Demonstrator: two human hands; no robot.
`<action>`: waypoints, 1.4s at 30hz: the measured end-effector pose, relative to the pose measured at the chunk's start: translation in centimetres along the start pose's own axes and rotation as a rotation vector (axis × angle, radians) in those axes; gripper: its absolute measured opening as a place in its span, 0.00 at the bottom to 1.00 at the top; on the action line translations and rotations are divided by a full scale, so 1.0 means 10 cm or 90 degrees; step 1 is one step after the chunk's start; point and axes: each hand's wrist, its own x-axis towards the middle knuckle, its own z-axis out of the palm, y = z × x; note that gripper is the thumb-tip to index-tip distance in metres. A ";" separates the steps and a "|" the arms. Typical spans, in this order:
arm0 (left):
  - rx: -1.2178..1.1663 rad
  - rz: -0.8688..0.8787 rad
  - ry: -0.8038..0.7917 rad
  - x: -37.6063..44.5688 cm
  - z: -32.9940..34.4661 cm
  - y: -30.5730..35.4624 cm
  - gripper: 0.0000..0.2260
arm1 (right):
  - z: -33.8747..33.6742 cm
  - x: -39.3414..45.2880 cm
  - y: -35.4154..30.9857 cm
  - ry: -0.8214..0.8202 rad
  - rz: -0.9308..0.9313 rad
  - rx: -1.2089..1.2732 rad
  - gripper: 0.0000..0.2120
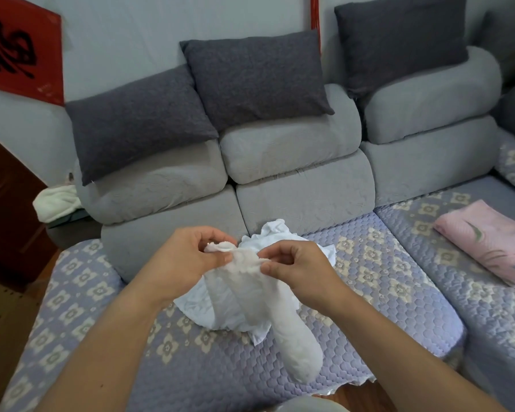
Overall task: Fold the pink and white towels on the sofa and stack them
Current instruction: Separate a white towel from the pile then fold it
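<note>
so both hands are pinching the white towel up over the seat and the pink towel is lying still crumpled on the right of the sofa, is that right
Not quite. In the head view the pink towel is already folded flat, not crumpled, lying on the right seat of the sofa. The rest holds: the left hand and the right hand both pinch the white towel above the seat.

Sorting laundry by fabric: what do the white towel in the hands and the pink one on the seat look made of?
White towel: thin, soft, slightly sheer woven cloth, probably cotton gauze; it crumples and hangs limp from both hands. Pink towel: denser matte cloth, likely cotton terry, with a printed leaf pattern; it lies flat and folded.
</note>
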 end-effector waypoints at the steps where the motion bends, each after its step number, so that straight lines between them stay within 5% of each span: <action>1: 0.001 -0.007 0.002 -0.01 0.01 0.00 0.08 | -0.01 -0.01 0.00 -0.001 0.002 -0.011 0.08; 9: 0.000 -0.026 0.026 0.01 0.04 -0.01 0.05 | -0.02 -0.04 -0.06 -0.006 0.001 -0.041 0.15; 17: -0.114 -0.048 0.015 0.00 0.01 -0.05 0.05 | -0.05 -0.05 -0.08 -0.009 0.003 -0.052 0.12; 36: -0.100 -0.048 -0.007 -0.02 0.11 -0.06 0.06 | 0.07 -0.08 -0.07 -0.079 0.053 -0.020 0.07; 42: -0.072 -0.042 -0.014 -0.02 0.09 -0.07 0.05 | 0.15 -0.01 0.01 -0.030 0.001 -0.083 0.05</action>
